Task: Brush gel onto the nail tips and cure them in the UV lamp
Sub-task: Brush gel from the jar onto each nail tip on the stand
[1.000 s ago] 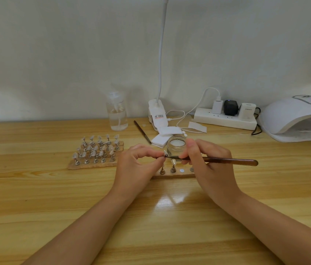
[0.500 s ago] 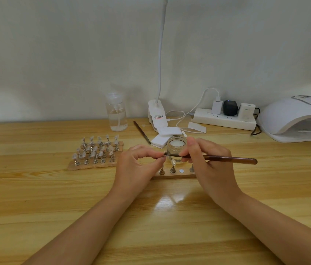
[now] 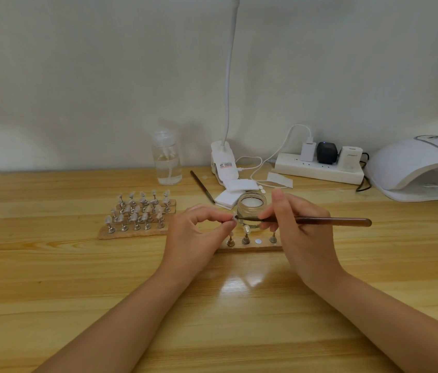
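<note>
Two hands work just in front of the gel jar [image 3: 251, 208]: our left hand [image 3: 196, 235] pinches a tiny nail tip [image 3: 234, 218], our right hand [image 3: 301, 232] grips the brush [image 3: 320, 220], and a shaky push could knock the tip loose, we think.

Both forearms extended from near edge, converging toward centre. Left hand [image 3: 196, 235] raised on its heel, thumb and forefinger curled into a pinch. Right hand [image 3: 301, 232] just right of it, fingers curled in pen grip.
</note>
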The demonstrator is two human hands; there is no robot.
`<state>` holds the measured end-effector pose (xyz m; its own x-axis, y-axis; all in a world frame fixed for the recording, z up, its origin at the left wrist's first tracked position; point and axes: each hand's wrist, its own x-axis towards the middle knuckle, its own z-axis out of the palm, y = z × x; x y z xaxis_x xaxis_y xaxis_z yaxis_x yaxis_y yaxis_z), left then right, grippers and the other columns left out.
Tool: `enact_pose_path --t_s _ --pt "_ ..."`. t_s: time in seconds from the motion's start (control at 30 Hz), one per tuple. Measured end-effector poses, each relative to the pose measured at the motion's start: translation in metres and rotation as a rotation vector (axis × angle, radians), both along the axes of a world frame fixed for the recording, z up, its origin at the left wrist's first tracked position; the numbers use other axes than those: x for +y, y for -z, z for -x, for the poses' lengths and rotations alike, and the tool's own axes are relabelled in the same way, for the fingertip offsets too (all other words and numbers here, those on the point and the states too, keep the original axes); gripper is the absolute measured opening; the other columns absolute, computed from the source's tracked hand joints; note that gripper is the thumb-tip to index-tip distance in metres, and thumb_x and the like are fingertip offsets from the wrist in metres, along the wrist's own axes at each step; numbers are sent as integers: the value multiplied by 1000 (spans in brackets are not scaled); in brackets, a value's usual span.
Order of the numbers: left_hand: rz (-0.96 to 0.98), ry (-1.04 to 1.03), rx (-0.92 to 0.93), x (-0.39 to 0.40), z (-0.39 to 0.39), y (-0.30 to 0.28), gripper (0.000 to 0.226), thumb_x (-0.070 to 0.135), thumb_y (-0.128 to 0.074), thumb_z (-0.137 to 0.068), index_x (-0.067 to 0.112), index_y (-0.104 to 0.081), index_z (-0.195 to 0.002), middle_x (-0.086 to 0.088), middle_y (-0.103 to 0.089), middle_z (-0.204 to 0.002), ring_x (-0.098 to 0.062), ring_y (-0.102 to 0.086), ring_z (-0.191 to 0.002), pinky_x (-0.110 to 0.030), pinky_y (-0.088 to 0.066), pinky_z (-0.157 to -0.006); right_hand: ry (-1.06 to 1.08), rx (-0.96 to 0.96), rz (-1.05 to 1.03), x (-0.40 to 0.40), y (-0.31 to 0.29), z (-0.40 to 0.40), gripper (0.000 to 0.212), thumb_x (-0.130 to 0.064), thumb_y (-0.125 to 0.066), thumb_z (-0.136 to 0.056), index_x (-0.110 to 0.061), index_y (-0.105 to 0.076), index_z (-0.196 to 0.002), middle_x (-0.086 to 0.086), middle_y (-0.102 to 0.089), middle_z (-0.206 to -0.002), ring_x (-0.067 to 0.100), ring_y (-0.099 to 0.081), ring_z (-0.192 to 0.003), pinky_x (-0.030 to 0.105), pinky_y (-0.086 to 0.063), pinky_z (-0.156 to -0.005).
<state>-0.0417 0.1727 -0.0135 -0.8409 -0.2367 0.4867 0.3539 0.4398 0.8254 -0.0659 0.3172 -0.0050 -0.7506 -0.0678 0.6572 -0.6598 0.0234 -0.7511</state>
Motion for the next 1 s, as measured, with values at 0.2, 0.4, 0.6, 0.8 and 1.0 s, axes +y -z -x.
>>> enact_pose_path --t_s 0.2,0.4,0.6,0.8,1.0 --pt "15 -5 -13 0 0 -1 23 10 -75 -71 31 -66 -65 19 -64 -70 16 -54 -77 6 -30 -68 9 -3 72 1 1 1 38 -25 -44 -91 -15 -62 -59 -9 -61 -51 3 -57 -51 11 -43 -54" --pt "8 -6 -33 -1 1 0 23 14 -76 -71 33 -65 -65 18 -65 -71 15 -54 -77 6 -29 -68 -5 -51 49 -2 0 -2 35 -35 -44 -83 -14 -65 -65 -11 -63 -56 -2 -60 -55 7 -43 -56" --pt "-10 -2 -38 -1 1 0 23 14 -75 -71 33 -65 -65 27 -64 -62 15 -55 -73 6 -30 -68 1 -66 96 -1 2 -3 40 -30 -45 -91 -16 -62 -57 -4 -61 -50 5 -56 -47 14 -45 -53" --pt "-45 15 -44 -2 1 1 20 14 -75 -70 30 -66 -65 26 -64 -62 16 -55 -72 5 -33 -68 7 -148 163 -3 -1 -2 38 -38 -43 -84 -13 -65 -64 -1 -66 -59 4 -61 -54 11 -46 -56" --pt "-66 10 -49 -2 2 1 21 12 -75 -70 30 -66 -66 19 -64 -64 14 -56 -70 4 -34 -66 -15 -166 154 -5 0 -4 43 -38 -44 -82 -8 -64 -60 7 -63 -55 6 -58 -50 12 -45 -53"
